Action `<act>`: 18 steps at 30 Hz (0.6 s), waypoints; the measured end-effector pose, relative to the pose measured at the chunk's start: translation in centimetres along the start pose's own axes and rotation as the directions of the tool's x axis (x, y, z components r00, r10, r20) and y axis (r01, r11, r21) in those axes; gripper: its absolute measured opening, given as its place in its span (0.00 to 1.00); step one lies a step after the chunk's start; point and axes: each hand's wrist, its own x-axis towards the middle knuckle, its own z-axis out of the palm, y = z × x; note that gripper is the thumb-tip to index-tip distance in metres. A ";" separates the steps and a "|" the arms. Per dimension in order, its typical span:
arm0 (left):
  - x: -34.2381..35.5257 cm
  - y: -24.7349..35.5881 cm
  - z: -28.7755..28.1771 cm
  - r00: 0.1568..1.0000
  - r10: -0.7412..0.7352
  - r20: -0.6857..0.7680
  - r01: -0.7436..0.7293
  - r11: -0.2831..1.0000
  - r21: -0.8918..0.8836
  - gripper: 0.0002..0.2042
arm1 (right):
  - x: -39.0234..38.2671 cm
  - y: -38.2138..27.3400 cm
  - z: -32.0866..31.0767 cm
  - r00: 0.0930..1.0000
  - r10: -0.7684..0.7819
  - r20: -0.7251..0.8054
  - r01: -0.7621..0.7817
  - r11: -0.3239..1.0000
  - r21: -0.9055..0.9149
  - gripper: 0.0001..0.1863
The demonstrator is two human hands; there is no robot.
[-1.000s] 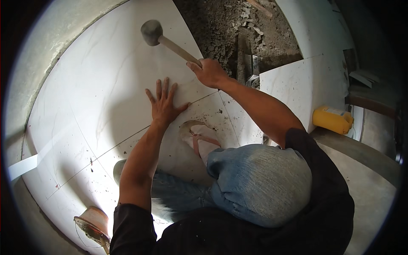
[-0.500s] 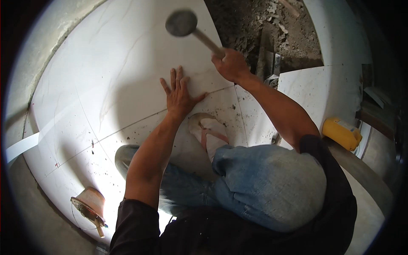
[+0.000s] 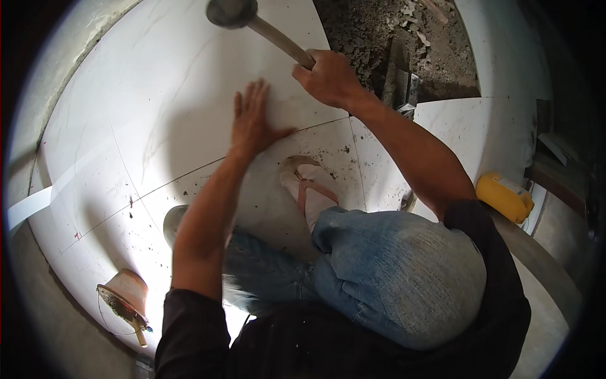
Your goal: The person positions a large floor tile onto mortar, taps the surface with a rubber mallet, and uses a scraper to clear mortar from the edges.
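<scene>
My right hand (image 3: 331,78) is wrapped round the wooden handle of a rubber mallet (image 3: 281,39). Its dark round head (image 3: 231,11) is over the far part of a large white marbled floor tile (image 3: 196,82). On the same tile my left hand (image 3: 252,120) lies flat with its thumb stretched out, close to the joint with the nearer tiles. Whether the mallet head touches the tile I cannot tell.
Beyond my right hand is a patch of bare, rough soil (image 3: 435,57) with a trowel-like metal tool (image 3: 407,91) at its edge. A tilted bucket (image 3: 126,294) stands at lower left, a yellow jug (image 3: 504,197) at right. Crumbs dot the nearer tiles (image 3: 265,208).
The mallet and my right hand have moved left and farther away. My left hand has slid slightly left and away across the tile, its fingers now closer together.
</scene>
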 end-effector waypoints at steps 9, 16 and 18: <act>-4.7 -8.3 -1.8 0.845 -0.500 -0.192 0.534 0.762 0.367 0.35 | -1.1 3.8 3.5 0.992 -0.082 0.091 0.100 0.973 -0.209 0.15; -3.2 -7.4 -2.1 0.831 -0.533 -0.161 0.553 0.758 0.347 0.34 | -0.7 0.7 1.8 0.984 -0.003 0.176 0.038 0.980 -0.194 0.15; -3.2 -6.3 -2.0 0.852 -0.505 -0.137 0.521 0.796 0.307 0.33 | -1.3 6.3 2.7 0.984 0.000 0.180 0.059 0.944 -0.323 0.15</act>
